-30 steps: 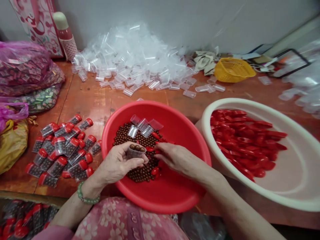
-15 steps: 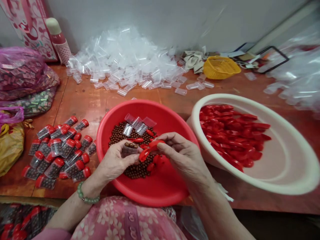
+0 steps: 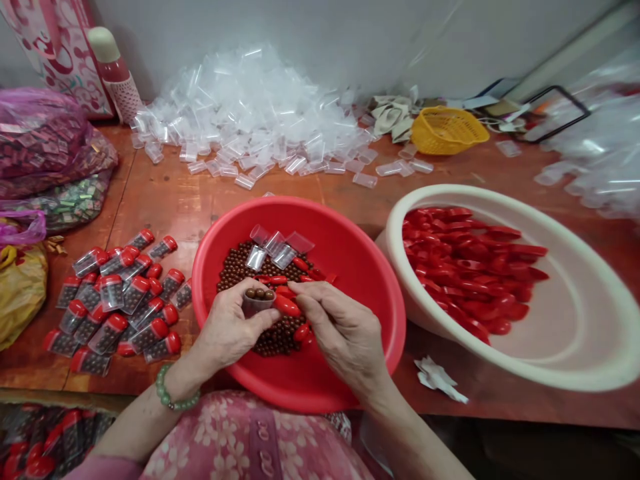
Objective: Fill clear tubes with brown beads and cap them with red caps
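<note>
My left hand [image 3: 231,327], with a green bead bracelet at the wrist, is closed around a small clear container [image 3: 257,305] whose open end faces up. Brown balls [image 3: 259,293] show at its top. Close beside it, the fingers of my right hand [image 3: 345,327] pinch a glossy red cap [image 3: 287,305]. Both hands are over a red basin [image 3: 315,393]. Inside the basin lie many loose brown balls [image 3: 235,265], several empty clear containers [image 3: 284,257] and more red caps. Part of the basin's contents is hidden behind my hands.
Filled, red-capped containers [image 3: 111,293] lie in a heap at left. A white basin [image 3: 590,373] holding red caps stands at right. Empty clear containers [image 3: 240,100] are piled against the wall, near a yellow basket [image 3: 445,131]. A crumpled white tissue [image 3: 437,380] lies near the table edge.
My right hand has shifted slightly down and left, turning the red cap beside the container. The left hand has tilted the container more upright, so its balls show more plainly.
</note>
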`<state>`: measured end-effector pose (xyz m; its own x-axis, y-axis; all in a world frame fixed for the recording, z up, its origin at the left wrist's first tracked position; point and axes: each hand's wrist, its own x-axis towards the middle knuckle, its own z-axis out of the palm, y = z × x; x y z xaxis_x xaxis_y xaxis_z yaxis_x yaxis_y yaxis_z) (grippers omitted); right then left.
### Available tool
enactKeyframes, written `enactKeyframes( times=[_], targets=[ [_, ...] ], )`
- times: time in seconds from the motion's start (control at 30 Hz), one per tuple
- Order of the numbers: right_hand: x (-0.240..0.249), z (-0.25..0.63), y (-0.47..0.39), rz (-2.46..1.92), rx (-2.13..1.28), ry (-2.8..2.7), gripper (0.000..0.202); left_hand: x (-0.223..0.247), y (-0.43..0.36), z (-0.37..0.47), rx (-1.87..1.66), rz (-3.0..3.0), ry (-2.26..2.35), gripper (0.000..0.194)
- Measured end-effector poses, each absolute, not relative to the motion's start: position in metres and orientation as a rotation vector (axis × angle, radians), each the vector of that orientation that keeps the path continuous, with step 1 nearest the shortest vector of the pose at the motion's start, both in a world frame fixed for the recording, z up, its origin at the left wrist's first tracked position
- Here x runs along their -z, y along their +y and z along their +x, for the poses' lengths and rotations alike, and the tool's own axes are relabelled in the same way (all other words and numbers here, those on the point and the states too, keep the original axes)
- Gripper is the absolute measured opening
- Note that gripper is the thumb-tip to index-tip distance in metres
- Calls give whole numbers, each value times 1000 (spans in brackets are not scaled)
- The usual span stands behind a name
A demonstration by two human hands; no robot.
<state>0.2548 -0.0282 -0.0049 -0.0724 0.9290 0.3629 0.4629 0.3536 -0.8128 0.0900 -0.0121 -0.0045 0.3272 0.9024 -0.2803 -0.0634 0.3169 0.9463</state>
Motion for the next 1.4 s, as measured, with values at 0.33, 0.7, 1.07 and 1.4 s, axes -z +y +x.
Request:
enactKeyframes(
  times=[0.33, 0.7, 1.07, 1.4],
  targets=[
    [7, 253, -29, -1337, -899, -1523, 12, 8, -12, 91, -781, 1098, 1046, 12],
    [15, 264, -26, -1254, -1346, -1062, 16, 3, -6, 87, -748, 622, 759, 35],
    [16, 257, -26, -1279, -698, -1686, 16, 5, -4, 88, -750, 582, 814, 48],
    [5, 266, -20, -1073, -473, -2043, 31, 8, -4, 85, -746, 554, 756, 33]
  ],
)
